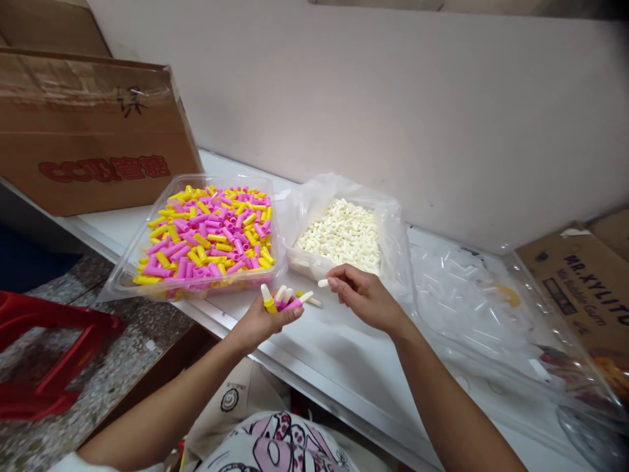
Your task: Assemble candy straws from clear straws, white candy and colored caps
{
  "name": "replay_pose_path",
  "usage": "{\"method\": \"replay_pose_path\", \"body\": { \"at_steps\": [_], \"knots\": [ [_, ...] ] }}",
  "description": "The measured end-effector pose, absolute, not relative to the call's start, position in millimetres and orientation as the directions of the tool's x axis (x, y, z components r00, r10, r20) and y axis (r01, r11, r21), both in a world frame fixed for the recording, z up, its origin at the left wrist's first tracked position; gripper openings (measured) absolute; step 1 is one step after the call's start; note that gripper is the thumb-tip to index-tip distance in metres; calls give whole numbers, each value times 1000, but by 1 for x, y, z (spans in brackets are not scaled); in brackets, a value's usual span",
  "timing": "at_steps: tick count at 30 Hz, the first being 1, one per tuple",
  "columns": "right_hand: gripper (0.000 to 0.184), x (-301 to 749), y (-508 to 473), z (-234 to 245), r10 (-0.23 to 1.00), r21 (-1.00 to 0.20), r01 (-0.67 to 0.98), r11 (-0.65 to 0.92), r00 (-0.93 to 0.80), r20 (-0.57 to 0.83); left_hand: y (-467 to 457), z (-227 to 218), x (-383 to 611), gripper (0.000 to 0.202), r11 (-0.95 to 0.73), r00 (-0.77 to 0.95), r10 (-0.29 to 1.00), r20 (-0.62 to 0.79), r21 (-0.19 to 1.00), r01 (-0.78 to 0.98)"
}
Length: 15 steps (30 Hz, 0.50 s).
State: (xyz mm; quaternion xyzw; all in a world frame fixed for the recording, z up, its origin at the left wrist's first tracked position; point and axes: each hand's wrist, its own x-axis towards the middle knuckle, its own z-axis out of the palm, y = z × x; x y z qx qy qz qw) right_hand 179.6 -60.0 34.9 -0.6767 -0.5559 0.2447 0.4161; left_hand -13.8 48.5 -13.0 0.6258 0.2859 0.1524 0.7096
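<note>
My left hand (268,321) is closed around a small bunch of pink and yellow caps (285,299) with white sticks poking out of them. My right hand (361,293) pinches a single white stick (323,283) just to the right of that bunch. Behind the left hand stands a clear plastic tray (128,262) heaped with pink and yellow caps (209,236). Behind the right hand sits a box lined with a plastic bag (393,223) and filled with white sticks (344,233).
A white table (334,347) runs along a pale wall. A large cardboard box (88,131) leans at the left. Clear plastic bags (472,301) and a printed carton (590,288) lie at the right. A red stool (54,354) stands on the stone floor at the left.
</note>
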Motion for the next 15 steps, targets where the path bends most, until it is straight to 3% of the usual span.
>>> {"method": "replay_pose_path", "body": {
  "at_steps": [3, 7, 11, 13, 15],
  "knots": [
    [25, 192, -59, 31, 893, -767, 634, -98, 396, 214, 44, -11, -12, 40, 207, 791, 561, -245, 967, 152],
    [30, 237, -54, 27, 861, -519, 795, -315, 470, 197, 38, -10, -12, 39, 190, 813, 515, -274, 961, 203],
    [45, 294, -87, 22, 709, -331, 728, -600, 676, 202, 43, -14, -21, 39, 163, 779, 552, -297, 955, 248],
    [46, 322, -115, 11, 606, -90, 608, -788, 794, 57, 49, -17, -26, 38, 188, 753, 577, -316, 949, 254],
    [45, 345, -139, -5, 527, 146, 549, -823, 833, -167, 52, -20, -28, 38, 213, 740, 584, -332, 943, 255]
  ]
}}
